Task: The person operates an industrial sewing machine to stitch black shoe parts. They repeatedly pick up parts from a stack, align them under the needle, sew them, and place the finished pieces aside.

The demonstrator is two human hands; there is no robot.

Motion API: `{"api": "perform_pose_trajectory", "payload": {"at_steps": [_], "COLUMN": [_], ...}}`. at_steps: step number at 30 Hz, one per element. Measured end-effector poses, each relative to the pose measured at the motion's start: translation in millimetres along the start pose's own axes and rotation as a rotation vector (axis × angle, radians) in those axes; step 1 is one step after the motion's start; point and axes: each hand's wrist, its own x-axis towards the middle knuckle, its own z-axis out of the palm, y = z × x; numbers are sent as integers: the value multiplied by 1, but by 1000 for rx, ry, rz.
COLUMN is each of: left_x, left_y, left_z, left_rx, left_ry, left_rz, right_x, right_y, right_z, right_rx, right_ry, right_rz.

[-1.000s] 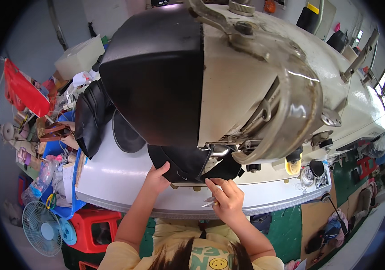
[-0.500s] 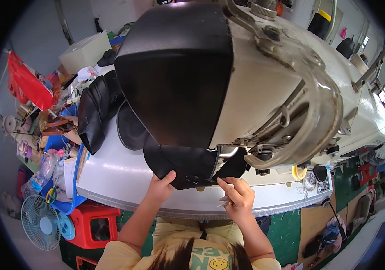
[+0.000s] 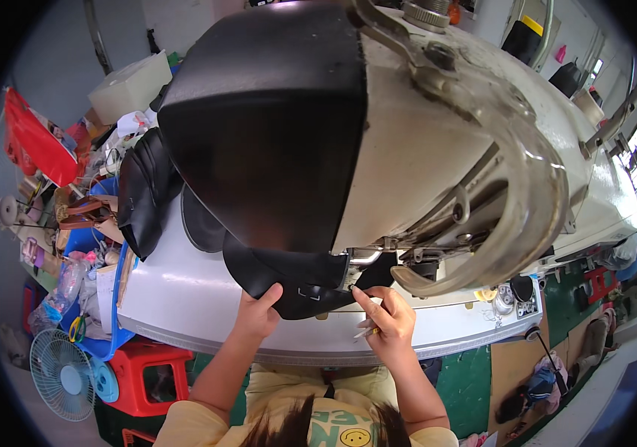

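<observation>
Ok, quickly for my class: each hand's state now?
Left hand: closed on the black piece, thumb on top.
Right hand: holding a slim pointed tool, fingers at the black piece's edge.

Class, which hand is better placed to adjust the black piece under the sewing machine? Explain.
Probably the right hand, though it holds a pointed tool: its index finger meets the edge of the black piece near the underside of the sewing machine. The left hand grips that piece farther left.

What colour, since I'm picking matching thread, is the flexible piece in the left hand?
Black; the piece in the left hand shows best in the head view.
</observation>
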Motion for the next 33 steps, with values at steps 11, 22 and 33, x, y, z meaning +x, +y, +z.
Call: {"api": "perform_pose_trajectory", "payload": {"at_steps": [11,22,33], "left_x": [9,-1,-20], "left_y": [7,-11,26], "left_z": [23,13,-15], "left_rx": [36,90,70], "left_ry": [-11,-235,-89], "left_rz": [63,-4,-177], "right_x": [12,5,20], "right_y": [15,9,12], "right_z": [5,25,-1], "right_rx": [-66,-45,-172], "right_ry": [94,80,76], "right_rz": [-2,-214,-202]}}
